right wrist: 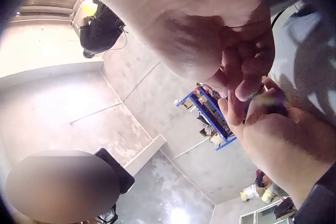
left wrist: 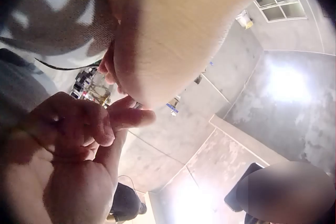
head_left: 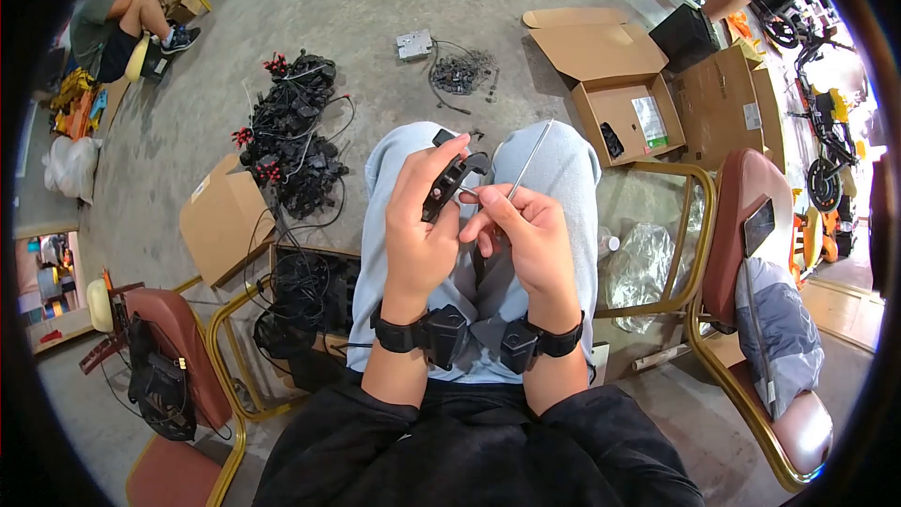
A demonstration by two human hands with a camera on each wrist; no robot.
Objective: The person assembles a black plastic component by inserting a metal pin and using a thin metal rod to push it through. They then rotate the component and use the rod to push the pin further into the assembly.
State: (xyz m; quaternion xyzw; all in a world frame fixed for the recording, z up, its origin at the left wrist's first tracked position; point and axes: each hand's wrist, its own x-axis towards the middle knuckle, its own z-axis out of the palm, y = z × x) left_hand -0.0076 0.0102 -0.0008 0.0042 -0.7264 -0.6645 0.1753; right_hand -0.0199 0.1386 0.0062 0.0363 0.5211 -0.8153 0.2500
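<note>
My left hand [head_left: 419, 235] grips a black plastic part [head_left: 443, 190] with a curved edge, held up over the knees in the head view. In my right hand [head_left: 537, 242], thumb and fingers pinch a thin metal hex key [head_left: 532, 158]. Its long arm points up and away, while a short length reaches to the side of the black part. The fingers cover the bend between them. Both hands nearly meet in the wrist views, where the right palm [right wrist: 194, 40] and the left hand [right wrist: 278, 134] hide most of the part and the key.
Tangled black cables [head_left: 296, 131] lie on the floor ahead, left of a small pile of black pieces [head_left: 460, 73] and a metal box [head_left: 413, 45]. An open cardboard box [head_left: 624, 117] stands front right. Chairs [head_left: 751, 225] flank both sides; another person [head_left: 117, 23] sits far left.
</note>
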